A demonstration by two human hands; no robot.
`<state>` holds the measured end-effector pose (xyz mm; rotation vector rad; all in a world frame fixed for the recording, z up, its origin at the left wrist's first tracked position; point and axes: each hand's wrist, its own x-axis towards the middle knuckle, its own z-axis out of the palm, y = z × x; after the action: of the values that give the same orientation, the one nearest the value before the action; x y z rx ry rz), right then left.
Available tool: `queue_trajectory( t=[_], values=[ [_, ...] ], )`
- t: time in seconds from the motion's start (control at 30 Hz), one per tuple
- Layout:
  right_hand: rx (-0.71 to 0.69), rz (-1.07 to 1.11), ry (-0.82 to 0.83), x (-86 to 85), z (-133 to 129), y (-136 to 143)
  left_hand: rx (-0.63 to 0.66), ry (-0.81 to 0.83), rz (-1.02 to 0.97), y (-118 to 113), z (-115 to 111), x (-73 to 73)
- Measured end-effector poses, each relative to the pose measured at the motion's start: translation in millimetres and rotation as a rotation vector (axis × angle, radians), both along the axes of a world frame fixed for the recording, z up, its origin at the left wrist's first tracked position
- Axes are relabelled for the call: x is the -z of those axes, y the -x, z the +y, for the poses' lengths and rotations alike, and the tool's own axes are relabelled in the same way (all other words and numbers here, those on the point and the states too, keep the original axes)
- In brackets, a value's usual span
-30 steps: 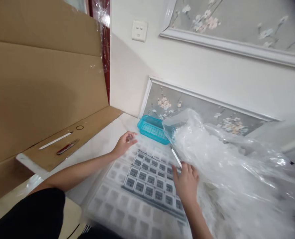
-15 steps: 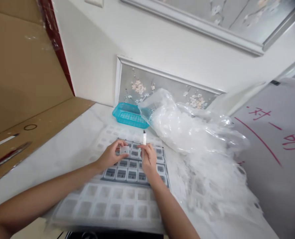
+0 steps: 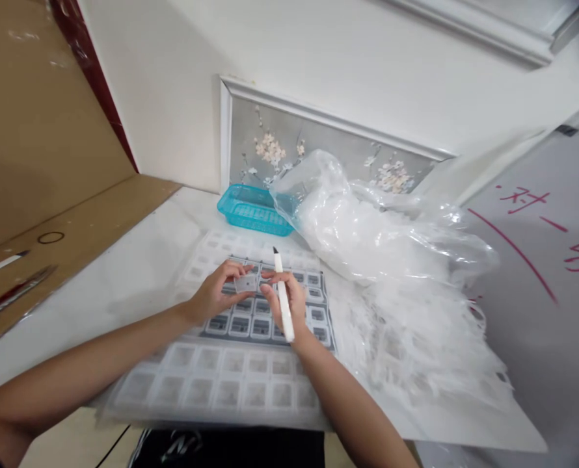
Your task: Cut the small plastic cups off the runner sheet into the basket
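Note:
My left hand (image 3: 220, 290) pinches a small clear plastic box (image 3: 245, 283) between thumb and fingers, with a tiny dark mark on its face. In my right hand (image 3: 292, 300) lies a slim white pen-shaped tool (image 3: 284, 301), its dark tip pointing away from me and its other end toward my wrist. What kind of tool it is I cannot make out. Both hands are over a dark-bordered tray (image 3: 244, 335) with rows of small clear compartments holding dark pieces. Beneath and around it is a frosted sheet of square pockets (image 3: 196, 393).
A blue plastic basket (image 3: 255, 218) stands at the back. To the right, a clear bag (image 3: 348, 227) bulges beside a heap of translucent plastic pieces (image 3: 416, 344). Cardboard (image 3: 84, 205) at left holds a ring, a white stick and a red tool. A whiteboard (image 3: 528, 260) leans at right.
The white tool has swung from nearly upright behind my right fingers to lying tilted across the hand. My left hand still holds the clear box. The camera view has shifted slightly.

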<state>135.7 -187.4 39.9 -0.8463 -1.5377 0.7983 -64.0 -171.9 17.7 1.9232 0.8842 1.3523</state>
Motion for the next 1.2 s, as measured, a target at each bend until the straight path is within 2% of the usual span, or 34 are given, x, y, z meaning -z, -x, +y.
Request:
queue_trajectory(
  t=[0.07, 0.13, 0.2, 0.3, 0.4, 0.67, 0.87, 1.03, 1.2],
  values=[
    [0.041, -0.076, -0.071, -1.2, 0.0, -1.4, -0.014, 0.009, 0.043, 1.6, -0.3, -3.6],
    [0.054, -0.153, -0.113, -1.6, 1.6, -2.7, -0.025, 0.090, 0.067, 1.8, 1.2, -6.8],
    [0.035, -0.207, -0.129, -0.8, 4.4, -2.9, -0.012, 0.281, -0.012, 0.0, 4.6, -8.2],
    [-0.039, -0.281, -0.122, 2.7, 8.7, -1.2, 0.028, 0.621, -0.250, -4.2, 10.6, -6.5],
    [-0.078, -0.339, -0.091, 6.6, 11.3, 1.0, 0.063, 0.781, -0.345, -6.3, 13.6, -3.8],
    [-0.115, -0.196, 0.074, 6.1, 12.3, 0.2, 0.084, 0.761, -0.258, -4.3, 9.6, -4.6],
    [-0.059, -0.148, 0.057, 1.7, 5.6, 3.4, 0.183, 0.769, -0.356, -1.9, 8.0, -10.3],
    [-0.055, -0.067, 0.036, 4.1, 7.3, 2.5, 0.213, 0.759, -0.400, 2.4, 9.3, -10.1],
    [-0.061, 0.020, 0.047, 8.1, 14.2, -1.4, 0.193, 0.749, -0.313, 3.3, 9.2, -5.6]
  ],
)
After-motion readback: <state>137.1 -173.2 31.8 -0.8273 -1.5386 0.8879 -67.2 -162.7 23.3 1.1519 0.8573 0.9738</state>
